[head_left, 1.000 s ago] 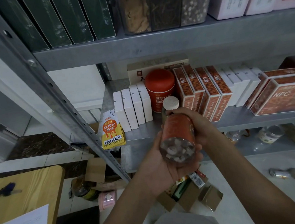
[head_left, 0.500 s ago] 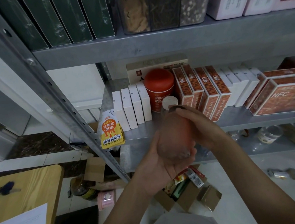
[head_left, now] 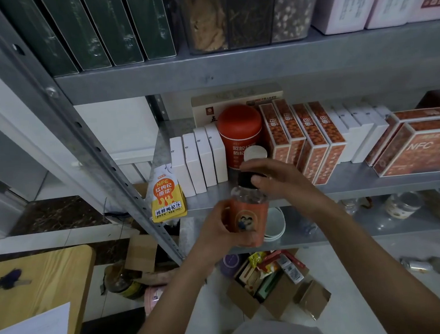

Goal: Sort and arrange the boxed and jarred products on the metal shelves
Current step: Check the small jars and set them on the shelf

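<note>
I hold a clear jar with an orange label upright in front of the middle metal shelf. My left hand grips the jar's body from the left. My right hand wraps over its dark lid from above. Just behind stands a second jar with a white lid. A red canister, small white boxes and orange patterned boxes line the shelf.
A yellow-orange pouch leans at the shelf's left end. Green boxes and a clear bin fill the shelf above. A white bowl and jars sit on the lower shelf. An open carton lies on the floor beside a wooden table.
The jar was lying tilted with its bottom toward me; it now stands upright. My right hand moved from its side onto the lid, and my left shifted to the body.
</note>
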`<state>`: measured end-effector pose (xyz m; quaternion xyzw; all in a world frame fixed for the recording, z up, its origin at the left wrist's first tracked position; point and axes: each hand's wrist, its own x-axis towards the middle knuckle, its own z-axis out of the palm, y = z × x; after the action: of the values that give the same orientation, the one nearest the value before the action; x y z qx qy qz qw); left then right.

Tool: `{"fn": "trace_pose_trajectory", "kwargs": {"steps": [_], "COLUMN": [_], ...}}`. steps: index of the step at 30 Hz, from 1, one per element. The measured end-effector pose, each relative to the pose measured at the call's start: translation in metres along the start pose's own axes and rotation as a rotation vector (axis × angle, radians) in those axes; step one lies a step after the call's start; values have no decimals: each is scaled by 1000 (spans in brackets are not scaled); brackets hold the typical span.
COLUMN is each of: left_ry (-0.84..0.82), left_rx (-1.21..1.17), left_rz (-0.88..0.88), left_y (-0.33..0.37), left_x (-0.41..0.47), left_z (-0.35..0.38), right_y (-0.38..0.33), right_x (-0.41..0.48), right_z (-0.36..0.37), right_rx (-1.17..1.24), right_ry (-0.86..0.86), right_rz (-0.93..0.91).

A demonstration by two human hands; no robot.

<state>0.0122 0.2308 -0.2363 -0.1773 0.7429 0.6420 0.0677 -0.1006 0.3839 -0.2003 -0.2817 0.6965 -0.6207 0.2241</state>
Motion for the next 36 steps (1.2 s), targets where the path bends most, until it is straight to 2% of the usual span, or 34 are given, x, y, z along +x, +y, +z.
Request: {"fn": "trace_pose_trajectory", "kwargs": {"steps": [2,4,5,8,10,12,15,19,27,29,31,34,36], "left_ry": [132,273,336,463,528,594,641,646,642,635,698,833,724], "left_rx": [-1,5,34,151,245,339,391,443,474,464,500,455,369], "left_rz": [21,43,69,144,170,201,225,197,217,247,371,670,827], "left_y": [-9,-17,-21,-29,-35,-41,-50,-54,-52,-50,-48,-45,-38], "left_x": [13,28,36,57,66,71,78,86,95,89,77,51,37], "left_z": [0,0,-1,-2,-1,1,3,5,8,9,12,20,25], "right_y": [1,6,10,21,28,35,39,40,40,38,34,18,1], "right_x": [9,19,24,40,48,53,55,56,52,46,36,14,0], "right_z": [2,2,1,-3,-4,-4,-3,1,-1,-1,-5,-15,-22], "right_rx": [-233,-671,-848,-1146,-1299,-1381,-1471,-1454,-1340,-1247,-1110,-831,-579], "right_ry": [278,511,566,573,487,418,406,412,537,555,596,592,493], "right_rz": [-148,-292,-320,-280,-163,-84,-89,-108,-320,-334,-346,-383,-311]}}
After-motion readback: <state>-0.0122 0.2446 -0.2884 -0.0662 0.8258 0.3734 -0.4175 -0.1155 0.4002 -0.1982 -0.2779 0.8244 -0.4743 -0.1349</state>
